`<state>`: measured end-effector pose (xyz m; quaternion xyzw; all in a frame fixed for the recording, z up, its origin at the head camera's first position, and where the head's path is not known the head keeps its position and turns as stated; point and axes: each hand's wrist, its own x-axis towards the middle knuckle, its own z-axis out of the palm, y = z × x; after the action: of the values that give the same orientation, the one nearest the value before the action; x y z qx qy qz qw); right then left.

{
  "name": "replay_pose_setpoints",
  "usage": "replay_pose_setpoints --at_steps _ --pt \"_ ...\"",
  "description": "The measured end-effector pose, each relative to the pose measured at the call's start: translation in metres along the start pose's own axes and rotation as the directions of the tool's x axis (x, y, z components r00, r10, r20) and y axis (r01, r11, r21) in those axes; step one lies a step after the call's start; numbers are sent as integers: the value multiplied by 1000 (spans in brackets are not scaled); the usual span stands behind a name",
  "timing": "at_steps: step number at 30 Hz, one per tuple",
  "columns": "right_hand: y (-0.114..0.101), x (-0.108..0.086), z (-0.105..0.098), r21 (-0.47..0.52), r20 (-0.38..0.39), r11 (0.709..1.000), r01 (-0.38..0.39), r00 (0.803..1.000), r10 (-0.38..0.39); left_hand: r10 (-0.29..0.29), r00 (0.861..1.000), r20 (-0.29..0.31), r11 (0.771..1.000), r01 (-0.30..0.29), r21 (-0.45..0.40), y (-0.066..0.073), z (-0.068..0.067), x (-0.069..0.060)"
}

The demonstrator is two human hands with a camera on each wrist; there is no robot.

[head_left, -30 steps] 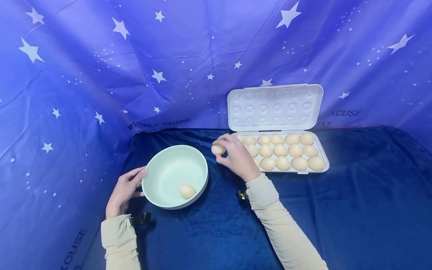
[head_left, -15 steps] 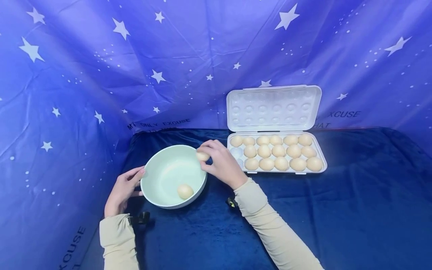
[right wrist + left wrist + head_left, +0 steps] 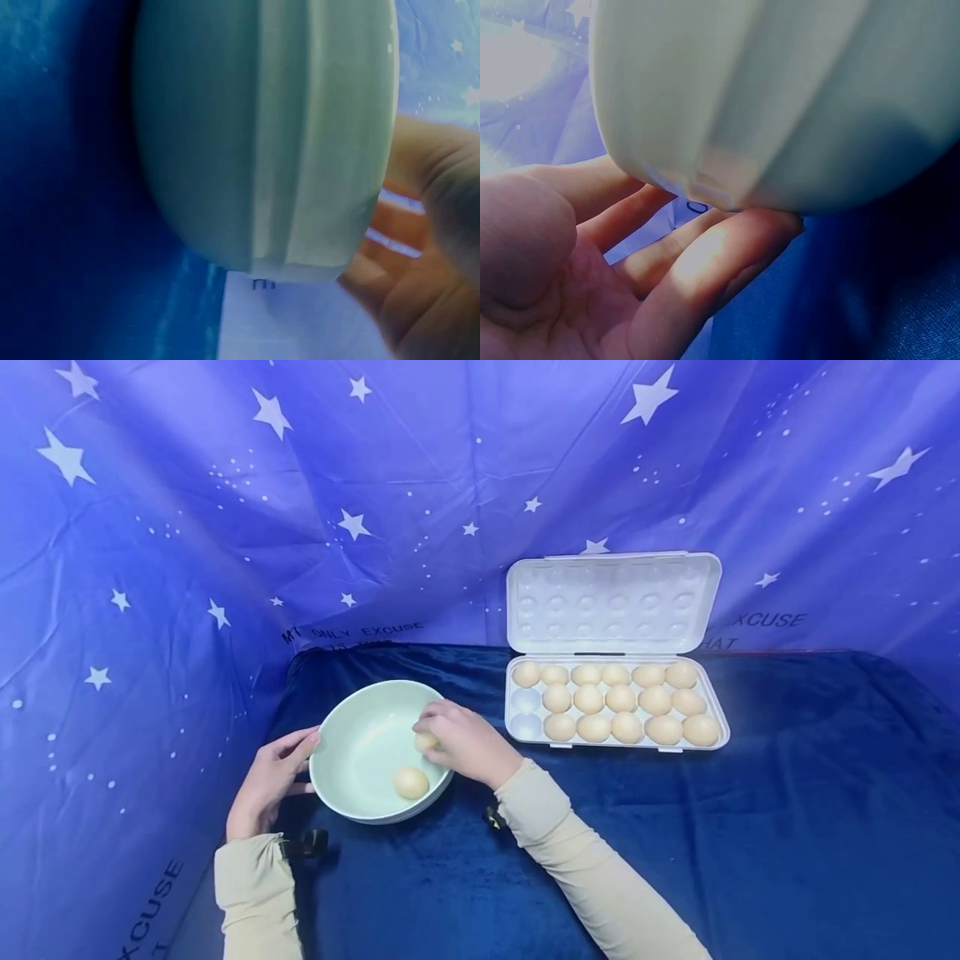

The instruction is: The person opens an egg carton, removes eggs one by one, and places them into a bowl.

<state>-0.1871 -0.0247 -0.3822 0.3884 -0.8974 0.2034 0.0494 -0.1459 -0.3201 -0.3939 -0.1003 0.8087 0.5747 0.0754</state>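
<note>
A pale green bowl [image 3: 337, 747] stands on the dark blue cloth. My left hand [image 3: 270, 781] holds its left side, thumb at the rim and fingers against the outside; in the left wrist view those fingers [image 3: 727, 247] touch the bowl's lower wall. Over the bowl's right rim reaches my right hand [image 3: 468, 743], pinching an egg [image 3: 425, 741] inside the bowl. Part of that egg is hidden by the fingers. Another egg [image 3: 411, 782] lies at the bowl's bottom, near the front right. The right wrist view shows mostly the bowl's outer wall [image 3: 225, 135], which hides the fingertips.
To the right stands a white egg box [image 3: 615, 602], lid raised, with several eggs [image 3: 621, 699] in rows. Two wells [image 3: 525, 725] at its left end hold no egg. A star-printed blue curtain [image 3: 420, 460] hangs behind and at the left.
My right hand has carried the egg leftward from beside the egg box, over the bowl's right rim and down into the bowl. My left hand stays on the bowl.
</note>
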Motion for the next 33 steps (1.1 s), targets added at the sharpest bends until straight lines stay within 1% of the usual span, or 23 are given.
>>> replay_pose_setpoints --at_steps 2,5,9,14,18,22,27,30,33 --pt "-3 4 0 -86 28 996 1 1000 2 -1 1000 -2 1000 1 -9 1 0 0" --pt "-8 9 -1 -194 43 981 -7 999 16 1 1000 -2 1000 -1 -26 2 1 0" --pt "-11 12 1 -260 28 965 -24 999 33 11 1000 -3 1000 -11 -29 4 1 0" --pt "-12 11 8 -260 -15 965 -37 999 34 13 1000 -13 1000 -14 -19 3 0 0" --pt "-13 10 13 -269 -29 962 -48 999 42 7 1000 -16 1000 -8 -19 1 0 -1" --pt "-12 9 13 -296 0 954 -55 998 58 0 1000 -16 1000 0 -14 2 3 0" --pt "-14 9 10 -298 52 953 -60 995 80 -10 1000 -13 1000 10 -1 2 5 1" --pt "-15 9 9 -281 56 957 -71 994 90 -9 1000 -9 1000 9 7 1 4 1" --pt "-16 9 9 -251 56 966 -68 995 85 -13 1000 -13 1000 13 8 0 2 -1"
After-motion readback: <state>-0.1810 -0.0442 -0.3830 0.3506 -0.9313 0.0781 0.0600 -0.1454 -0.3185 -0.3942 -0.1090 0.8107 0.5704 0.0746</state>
